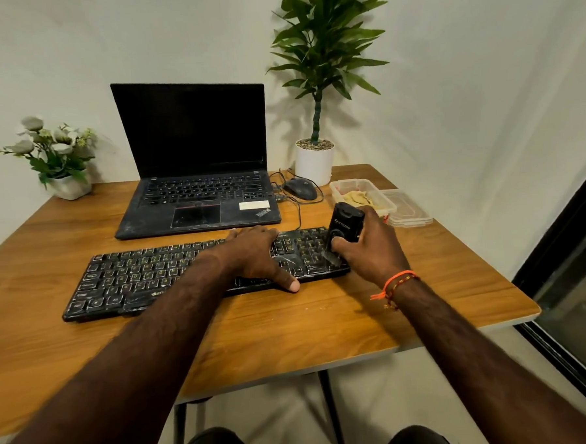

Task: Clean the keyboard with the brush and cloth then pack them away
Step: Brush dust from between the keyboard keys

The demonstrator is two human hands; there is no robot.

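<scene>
A dusty black keyboard (pixel 145 280) lies across the wooden table (pixel 290 327). My left hand (pixel 256 254) lies flat on its right-centre keys, thumb on the front edge. Over the number pad, my right hand (pixel 371 248) grips a black brush (pixel 344 227), whose bristles touch the keys. A yellowish cloth (pixel 356 198) lies in a clear plastic box (pixel 337 185) behind the right hand.
An open black laptop (pixel 194 179) stands behind the keyboard, with a wired mouse (pixel 300 189) to its right. The box lid (pixel 410 210) lies beside the box. A white-potted plant (pixel 315 163) and a flower pot (pixel 69 186) stand at the back corners. The table edge is close on the right.
</scene>
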